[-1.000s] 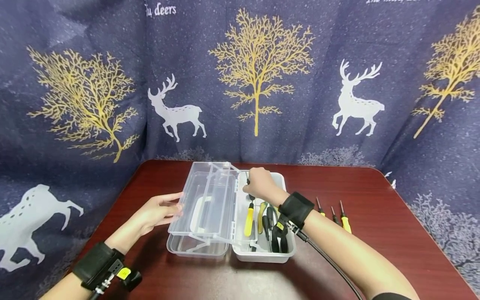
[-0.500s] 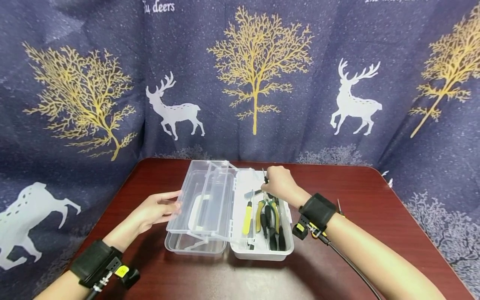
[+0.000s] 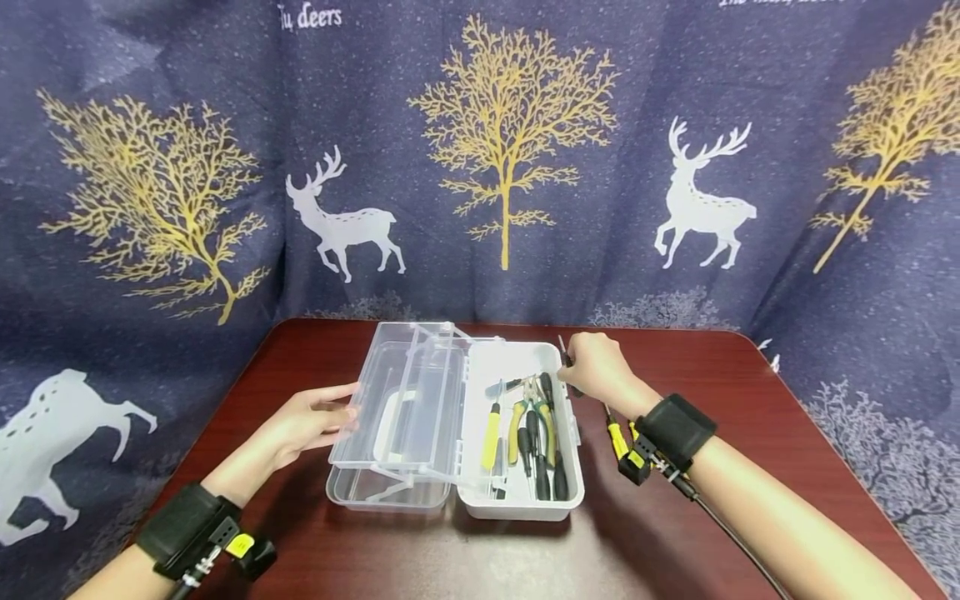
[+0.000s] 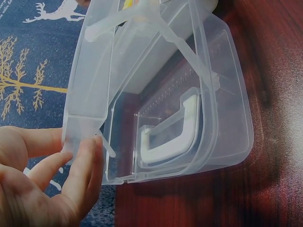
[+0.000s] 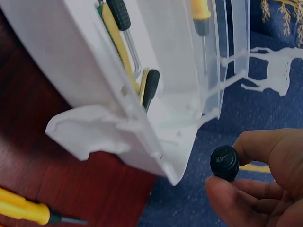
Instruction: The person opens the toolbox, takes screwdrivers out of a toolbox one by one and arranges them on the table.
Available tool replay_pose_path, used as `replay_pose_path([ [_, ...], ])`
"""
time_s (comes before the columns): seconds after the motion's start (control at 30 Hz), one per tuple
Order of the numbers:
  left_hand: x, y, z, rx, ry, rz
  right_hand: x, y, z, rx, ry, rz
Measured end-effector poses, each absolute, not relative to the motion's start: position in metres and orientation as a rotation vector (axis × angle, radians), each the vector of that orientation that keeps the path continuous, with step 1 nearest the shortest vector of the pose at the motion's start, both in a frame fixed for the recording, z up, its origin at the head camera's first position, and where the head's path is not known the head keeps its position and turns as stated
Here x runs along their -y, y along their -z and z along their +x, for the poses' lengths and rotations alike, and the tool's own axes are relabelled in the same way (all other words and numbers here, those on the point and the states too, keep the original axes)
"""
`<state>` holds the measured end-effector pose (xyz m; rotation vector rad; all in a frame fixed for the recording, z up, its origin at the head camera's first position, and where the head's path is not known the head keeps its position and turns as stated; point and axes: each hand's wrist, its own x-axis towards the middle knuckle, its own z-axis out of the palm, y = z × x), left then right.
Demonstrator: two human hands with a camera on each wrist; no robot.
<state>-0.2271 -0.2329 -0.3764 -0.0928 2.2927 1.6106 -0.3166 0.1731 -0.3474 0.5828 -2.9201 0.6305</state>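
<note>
Pinching a dark-handled screwdriver (image 3: 567, 358) whose thin shaft points up, the right grip (image 3: 602, 367) is, in the head view, just beside the far right corner of the white box (image 3: 521, 510), toward the far edge of the table (image 3: 697, 367). The left grip (image 3: 303, 425) has its fingers fairly straight, touching the left edge of the clear tray (image 3: 386, 379). Pliers (image 3: 515, 429) lie inside the box. Yellow-handled screwdrivers (image 3: 617, 439) lie between it and the table's right edge, partly hidden by the wrist strap (image 3: 678, 429); a low sweep of that arm could knock them rolling.

The left wrist view shows what the head view leaves small: fingertips meeting the tray's edge, the pivoting strut (image 4: 184, 52) and the white handle (image 4: 177, 135) below. If those fingers let go, the tray might swing on its struts. The held screwdriver does not show here.

The right wrist view looks at the butt of the dark handle between thumb and fingertips, with its shaft out of sight, and reveals a white latch flap (image 5: 99, 130) jutting from the box's side. So short a hold could let the screwdriver twist or slip, and a careless return could snag that flap.
</note>
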Motion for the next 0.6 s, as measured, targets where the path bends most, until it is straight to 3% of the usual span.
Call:
replay_pose_path([
  [0.6, 0.234, 0.377, -0.227, -2.305, -1.605, -0.084, -0.234, 0.35, -0.306, 2.967, -0.563, 0.411],
])
